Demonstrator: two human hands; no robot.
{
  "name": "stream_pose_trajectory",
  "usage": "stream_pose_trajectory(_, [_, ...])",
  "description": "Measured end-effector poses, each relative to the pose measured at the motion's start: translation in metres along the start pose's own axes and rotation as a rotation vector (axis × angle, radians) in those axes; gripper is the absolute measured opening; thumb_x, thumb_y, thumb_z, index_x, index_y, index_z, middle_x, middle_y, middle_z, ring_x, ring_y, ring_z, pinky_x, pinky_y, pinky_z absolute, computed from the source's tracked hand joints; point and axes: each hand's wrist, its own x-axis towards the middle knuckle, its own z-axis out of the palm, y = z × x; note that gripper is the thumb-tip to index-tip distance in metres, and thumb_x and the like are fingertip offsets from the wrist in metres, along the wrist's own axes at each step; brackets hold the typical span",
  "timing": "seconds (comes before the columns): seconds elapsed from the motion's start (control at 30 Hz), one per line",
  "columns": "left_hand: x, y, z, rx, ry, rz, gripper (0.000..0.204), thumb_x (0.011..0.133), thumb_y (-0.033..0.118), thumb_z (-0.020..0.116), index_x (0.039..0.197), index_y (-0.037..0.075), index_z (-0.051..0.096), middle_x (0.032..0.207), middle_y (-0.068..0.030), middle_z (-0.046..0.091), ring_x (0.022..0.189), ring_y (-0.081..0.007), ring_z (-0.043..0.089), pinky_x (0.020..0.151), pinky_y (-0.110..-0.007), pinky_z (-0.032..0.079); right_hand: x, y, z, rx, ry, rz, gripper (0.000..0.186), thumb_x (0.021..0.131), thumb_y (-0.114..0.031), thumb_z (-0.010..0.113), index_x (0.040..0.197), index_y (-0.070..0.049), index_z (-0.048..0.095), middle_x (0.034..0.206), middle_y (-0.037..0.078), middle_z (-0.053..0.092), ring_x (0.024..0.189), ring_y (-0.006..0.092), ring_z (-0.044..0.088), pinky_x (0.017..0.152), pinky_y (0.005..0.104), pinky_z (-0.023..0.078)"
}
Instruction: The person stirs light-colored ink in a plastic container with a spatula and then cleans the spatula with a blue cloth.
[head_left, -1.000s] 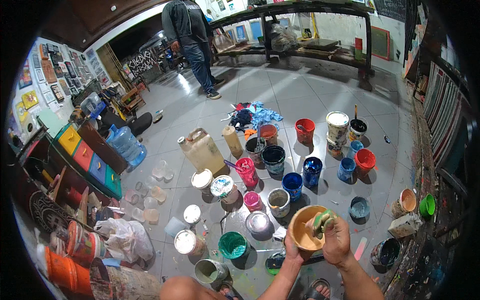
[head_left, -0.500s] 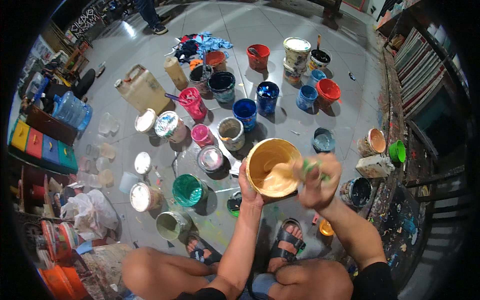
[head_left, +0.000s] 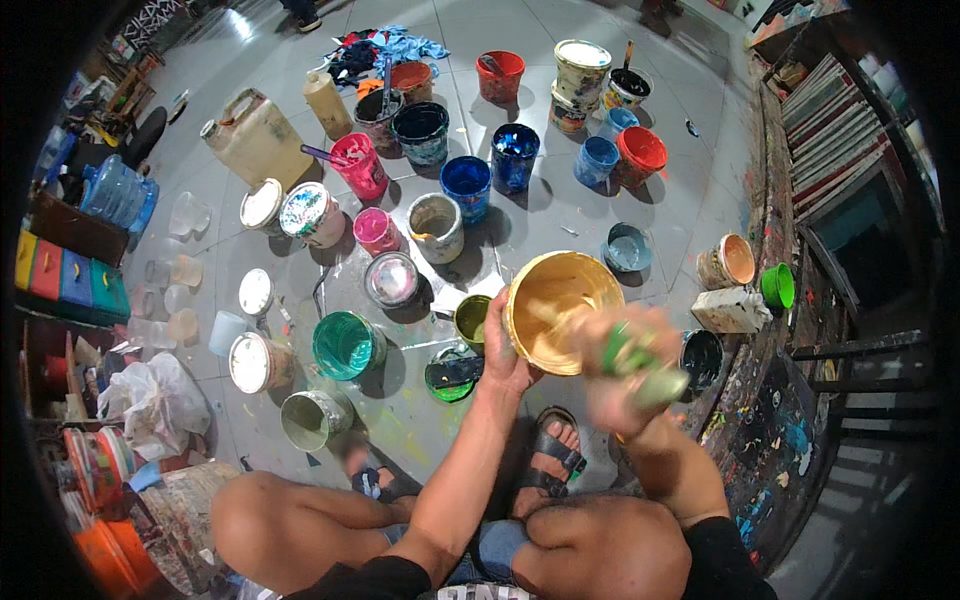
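My left hand [head_left: 508,350] is wrapped round a yellow paint bucket [head_left: 567,275], tilted so its mouth faces me. Thick yellow-orange paint coats the bucket's inside. Smeared by motion, my right hand [head_left: 620,385] is closed on a paint-stained stirring tool [head_left: 660,388] with green on its handle; its far end reaches into the bucket. The tool's exact kind is too blurred to tell. Just left of the bucket stands a small cup of olive paint [head_left: 472,320], near a green-rimmed container [head_left: 450,375] with a dark object across it.
Paint buckets crowd the tiled floor, among them a green one [head_left: 345,345], a blue one [head_left: 466,187] and a red one [head_left: 640,155]. A jerrycan [head_left: 255,140] stands far left. At right are a black paint pot [head_left: 702,358] and a white block-shaped container [head_left: 733,310].
The yellow bucket has shifted slightly right and up in view. My right hand has turned, its tool's handle end now pointing lower right. The olive cup has come into sight. The whole view has shifted.
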Motion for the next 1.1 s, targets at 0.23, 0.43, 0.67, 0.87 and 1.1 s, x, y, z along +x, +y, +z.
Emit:
stream_pose_trajectory(0.23, [-0.003, -0.003, -0.018, 0.070, 0.078, -0.006, 0.056, 0.091, 0.047, 0.042, 0.124, 0.003, 0.052, 0.121, -0.0158, 0.058, 0.110, -0.0289, 0.058, 0.097, -0.043, 0.046, 0.010, 0.002, -0.032, -0.100, 0.158, -0.005, 0.058, 0.091, -0.064, 0.037, 0.065, -0.012, 0.037, 0.044, 0.000, 0.031, 0.037, 0.0145, 0.025, 0.041, 0.0281, 0.022])
stream_pose_trajectory(0.43, [-0.004, 0.013, -0.013, 0.068, 0.028, -0.002, 0.056, 0.092, 0.048, 0.041, 0.124, 0.004, 0.053, 0.121, -0.0142, 0.059, 0.110, -0.0280, 0.057, 0.096, -0.043, 0.046, -0.016, -0.001, -0.039, -0.148, -0.265, 0.061, 0.046, 0.088, -0.037, 0.057, 0.060, -0.002, 0.050, 0.049, 0.004, 0.045, 0.043, 0.0200, 0.050, 0.047, 0.0320, 0.046])
stream_pose_trajectory(0.67, [0.003, 0.001, -0.008, 0.124, 0.047, -0.080, 0.056, 0.092, 0.048, 0.041, 0.124, 0.004, 0.053, 0.119, -0.0146, 0.060, 0.111, -0.0283, 0.057, 0.098, -0.042, 0.044, -0.015, -0.003, -0.036, -0.124, -0.213, 0.087, 0.040, 0.088, -0.035, 0.051, 0.063, -0.004, 0.048, 0.050, 0.004, 0.042, 0.044, 0.0181, 0.046, 0.045, 0.0306, 0.040])
stream_pose_trajectory(0.87, [0.008, -0.030, -0.021, 0.134, 0.140, -0.176, 0.056, 0.092, 0.047, 0.040, 0.125, 0.004, 0.052, 0.121, -0.0155, 0.059, 0.111, -0.0281, 0.057, 0.099, -0.041, 0.044, -0.003, -0.008, -0.026, -0.240, 0.015, 0.005, 0.057, 0.088, -0.067, 0.038, 0.071, -0.013, 0.041, 0.051, 0.002, 0.035, 0.047, 0.0156, 0.035, 0.049, 0.0267, 0.033])
stream_pose_trajectory(1.1, [0.003, -0.020, -0.012, 0.117, 0.092, -0.187, 0.049, 0.093, 0.041, 0.041, 0.124, 0.005, 0.052, 0.119, -0.0119, 0.058, 0.110, -0.0240, 0.057, 0.096, -0.041, 0.046, -0.017, -0.011, -0.048, -0.154, 0.109, 0.122, 0.055, 0.090, -0.065, 0.038, 0.073, -0.013, 0.039, 0.053, 0.001, 0.032, 0.045, 0.0148, 0.028, 0.047, 0.0289, 0.031])
